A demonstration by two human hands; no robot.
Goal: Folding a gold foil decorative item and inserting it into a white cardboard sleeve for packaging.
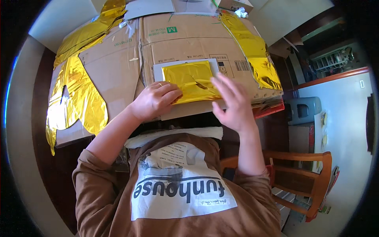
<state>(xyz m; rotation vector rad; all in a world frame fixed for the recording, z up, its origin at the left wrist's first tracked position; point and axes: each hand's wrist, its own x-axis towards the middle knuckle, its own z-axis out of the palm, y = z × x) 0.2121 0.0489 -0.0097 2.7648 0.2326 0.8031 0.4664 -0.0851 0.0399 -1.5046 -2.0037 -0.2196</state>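
Observation:
A shiny gold foil piece (189,73) lies folded on a white board (158,71), with a dark crease or tear near its middle. At the foil's lower left corner, my left hand (156,100) has its fingers curled down and closed on the edge. My right hand (235,100) is at the foil's right side, thumb and fingers spread apart, the fingertips close to the right edge. Whether those fingertips press on the foil I cannot tell. Under the board is a flattened brown cardboard sheet (177,47) that covers the table.
Large cut gold foil sheets lie at the left (89,106) and far right (260,59). A crumpled white tissue (241,12) sits at the back right. To my right stand a wooden chair (300,158) and a grey-blue plastic stool (306,110).

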